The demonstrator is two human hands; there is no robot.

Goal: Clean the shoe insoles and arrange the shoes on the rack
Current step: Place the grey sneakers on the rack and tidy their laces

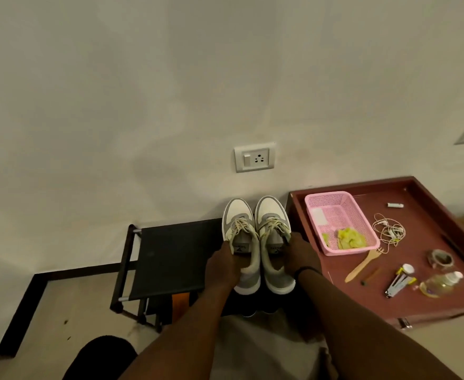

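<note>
- While both hands are on the pair, the left sneaker (241, 242) and right sneaker (273, 239) stand side by side, touching, toes toward the far wall, on the right end of the black shoe rack (170, 256).
- Left hand (222, 266) grips the left sneaker at its collar, fingers curled over the outer edge by the tongue; right hand (300, 252) grips the right sneaker the same way on its outer side.
- Judging by the build, these are light shoes with stiff rubber soles and soft, padded uppers; the collar will squash under a pinch, so a hold at the heel or with fingers hooked inside the opening should be firmest. Loose laces could snag.
- Rack top looks like taut fabric, so it may give a little under the shoes.
- Just right of the rack, a maroon tray-like table (417, 305) carries a pink mesh basket (321, 200) holding a crumpled yellow-green cloth (351, 237).
- Loose on the same surface: a white cable (389, 231), a wooden fork (362, 263), a tape roll (441, 257), a clear bottle (441, 282) lying down.
</note>
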